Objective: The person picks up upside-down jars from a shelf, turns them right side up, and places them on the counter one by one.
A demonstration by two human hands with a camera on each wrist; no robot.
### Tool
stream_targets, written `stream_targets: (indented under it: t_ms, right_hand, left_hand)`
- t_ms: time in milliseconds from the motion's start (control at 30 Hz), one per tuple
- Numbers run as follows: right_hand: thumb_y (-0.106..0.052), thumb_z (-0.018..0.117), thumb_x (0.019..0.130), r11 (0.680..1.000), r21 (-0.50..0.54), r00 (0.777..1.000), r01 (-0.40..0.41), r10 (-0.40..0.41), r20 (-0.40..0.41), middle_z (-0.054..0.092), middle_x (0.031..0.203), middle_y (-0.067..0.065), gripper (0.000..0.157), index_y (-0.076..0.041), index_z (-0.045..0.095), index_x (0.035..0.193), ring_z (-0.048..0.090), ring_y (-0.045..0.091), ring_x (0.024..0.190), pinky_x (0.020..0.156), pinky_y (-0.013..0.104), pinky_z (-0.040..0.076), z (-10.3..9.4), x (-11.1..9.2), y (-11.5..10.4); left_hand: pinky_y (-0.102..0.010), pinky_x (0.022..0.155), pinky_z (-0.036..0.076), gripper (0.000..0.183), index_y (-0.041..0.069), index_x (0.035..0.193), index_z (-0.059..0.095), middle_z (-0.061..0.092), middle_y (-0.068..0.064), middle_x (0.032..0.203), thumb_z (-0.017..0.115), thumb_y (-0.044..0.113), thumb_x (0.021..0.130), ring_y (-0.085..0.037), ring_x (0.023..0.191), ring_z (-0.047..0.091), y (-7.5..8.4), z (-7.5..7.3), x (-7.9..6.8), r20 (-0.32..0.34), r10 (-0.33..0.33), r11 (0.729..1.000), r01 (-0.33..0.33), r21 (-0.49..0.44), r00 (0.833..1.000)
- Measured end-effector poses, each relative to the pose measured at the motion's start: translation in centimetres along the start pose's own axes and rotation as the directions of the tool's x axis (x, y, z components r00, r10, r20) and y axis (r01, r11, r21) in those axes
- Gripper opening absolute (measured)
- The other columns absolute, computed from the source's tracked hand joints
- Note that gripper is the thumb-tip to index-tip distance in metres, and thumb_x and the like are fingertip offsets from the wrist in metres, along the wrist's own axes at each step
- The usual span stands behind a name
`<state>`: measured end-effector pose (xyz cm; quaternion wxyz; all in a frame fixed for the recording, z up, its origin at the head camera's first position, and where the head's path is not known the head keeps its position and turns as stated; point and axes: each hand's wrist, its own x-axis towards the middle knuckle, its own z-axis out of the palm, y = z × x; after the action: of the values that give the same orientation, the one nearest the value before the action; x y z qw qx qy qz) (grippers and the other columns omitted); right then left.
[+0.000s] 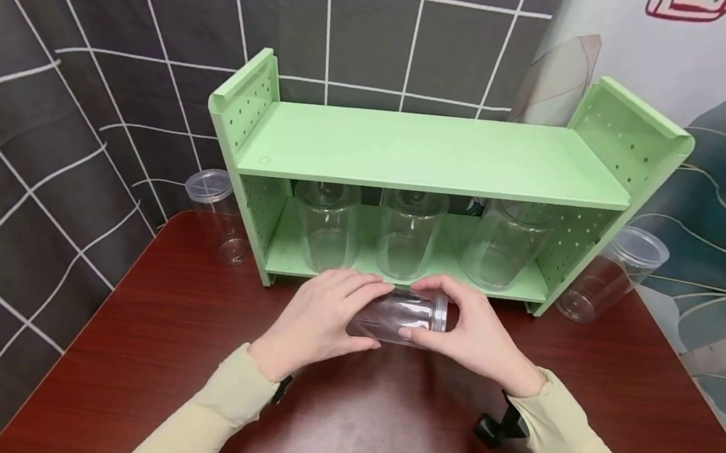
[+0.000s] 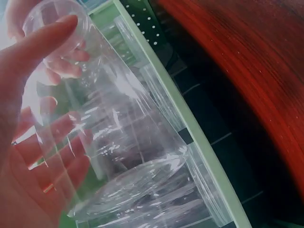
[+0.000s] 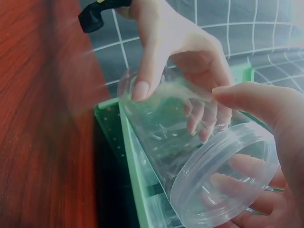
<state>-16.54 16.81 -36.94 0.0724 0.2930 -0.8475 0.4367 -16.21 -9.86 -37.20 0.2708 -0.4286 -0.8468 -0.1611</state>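
Observation:
A clear plastic jar (image 1: 387, 316) is held sideways over the table, in front of the green shelf. My left hand (image 1: 326, 316) grips it near its base, thumb on the near side and fingers behind. Round the end with the clear lid (image 1: 439, 313), my right hand (image 1: 467, 331) curls its thumb and fingers. In the right wrist view, the lid (image 3: 190, 185) sits on the jar, and the left thumb lies on the jar's wall. Through the clear wall of the jar (image 2: 118, 104) in the left wrist view, fingers show behind it.
The green two-tier shelf (image 1: 436, 153) stands at the back of the red-brown table (image 1: 147, 352). Several clear jars (image 1: 408, 238) stand on its lower tier. One lidded jar (image 1: 216, 216) stands left of it, another jar (image 1: 614, 272) right. A dark gridded cloth (image 1: 180, 12) hangs behind.

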Motion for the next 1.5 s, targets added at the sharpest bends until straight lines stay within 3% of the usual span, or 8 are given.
stream_targets:
  t_ms: [333,667,867,1000,1133,1300,1400,1500]
  right_hand:
    - [-0.028,0.089,0.08,0.996,-0.035,0.996,0.083,-0.083,-0.011,0.067,0.117,-0.012,0.051,-0.02,0.066,0.125,0.062,0.012,0.1,0.082,0.03,0.052,0.1,0.3,-0.9]
    - [-0.008,0.085,0.084,0.975,0.196,0.994,0.105,-0.11,0.019,0.058,0.142,-0.002,0.066,-0.013,0.056,0.143,0.057,0.024,0.126,0.107,0.034,0.044,-1.1,0.1,-2.3]
    - [0.011,0.076,0.084,0.96,0.255,0.993,0.115,-0.103,-0.061,0.055,0.146,0.006,0.069,-0.009,0.053,0.146,0.047,0.029,0.136,0.115,0.037,0.036,-2.8,-0.3,-2.1]
    - [0.017,0.071,0.085,0.952,0.262,0.976,0.157,-0.108,-0.19,0.055,0.143,0.017,0.063,-0.001,0.055,0.143,0.048,0.029,0.135,0.114,0.037,0.036,-3.9,-0.3,-2.0]
    - [0.02,0.069,0.084,0.935,0.266,0.93,0.232,-0.133,-0.343,0.056,0.139,0.025,0.055,0.009,0.057,0.136,0.051,0.031,0.131,0.113,0.036,0.038,-5.2,-0.1,-2.0]
    - [0.019,0.066,0.085,0.883,0.324,0.848,0.34,-0.139,-0.512,0.058,0.136,0.028,0.047,0.017,0.056,0.132,0.053,0.032,0.129,0.112,0.037,0.039,-7.1,0.0,-1.9]
    - [0.015,0.067,0.086,0.861,0.338,0.778,0.379,-0.099,-0.62,0.061,0.132,0.027,0.044,0.017,0.058,0.129,0.057,0.031,0.125,0.11,0.034,0.042,-8.0,-0.1,-2.0]
    - [0.011,0.071,0.085,0.851,0.325,0.671,0.412,-0.041,-0.741,0.065,0.126,0.026,0.041,0.016,0.062,0.125,0.062,0.03,0.12,0.105,0.031,0.047,-8.7,-0.2,-2.3]
  left_hand:
    - [-0.038,0.1,0.049,0.077,0.012,0.137,0.058,0.063,-0.002,0.128,0.09,0.034,0.071,-0.023,0.117,0.058,-0.2,0.3,-0.3,0.004,-0.058,0.998,0.058,0.04,0.998]
    - [-0.04,0.1,0.051,0.083,0.012,0.141,0.053,0.058,-0.004,0.132,0.088,0.035,0.069,-0.024,0.118,0.058,-0.9,1.1,-1.3,0.02,-0.205,0.977,0.206,-0.05,0.978]
    - [-0.038,0.099,0.051,0.079,0.015,0.139,0.054,0.058,-0.001,0.133,0.084,0.035,0.07,-0.021,0.119,0.059,-1.3,1.1,-1.9,0.021,-0.256,0.965,0.257,-0.059,0.966]
    - [-0.038,0.098,0.052,0.077,0.014,0.138,0.055,0.059,0.0,0.131,0.083,0.035,0.07,-0.019,0.119,0.059,-1.5,1.0,-2.2,0.003,-0.267,0.962,0.267,-0.063,0.964]
    - [-0.036,0.096,0.053,0.076,0.012,0.137,0.055,0.06,0.001,0.129,0.084,0.034,0.069,-0.018,0.116,0.06,-1.5,0.9,-2.6,-0.01,-0.269,0.961,0.268,-0.068,0.963]
    - [-0.036,0.094,0.054,0.076,0.011,0.135,0.056,0.06,0.001,0.127,0.085,0.033,0.069,-0.018,0.114,0.061,-1.6,0.6,-3.1,-0.027,-0.274,0.959,0.271,-0.081,0.961]
    - [-0.037,0.093,0.055,0.076,0.011,0.134,0.056,0.061,0.0,0.128,0.086,0.034,0.069,-0.019,0.113,0.062,-1.6,0.4,-3.3,-0.039,-0.281,0.957,0.277,-0.082,0.959]
    - [-0.038,0.092,0.056,0.077,0.011,0.135,0.056,0.061,0.0,0.129,0.087,0.036,0.069,-0.018,0.115,0.062,-1.7,0.0,-3.7,-0.05,-0.298,0.952,0.294,-0.081,0.953]
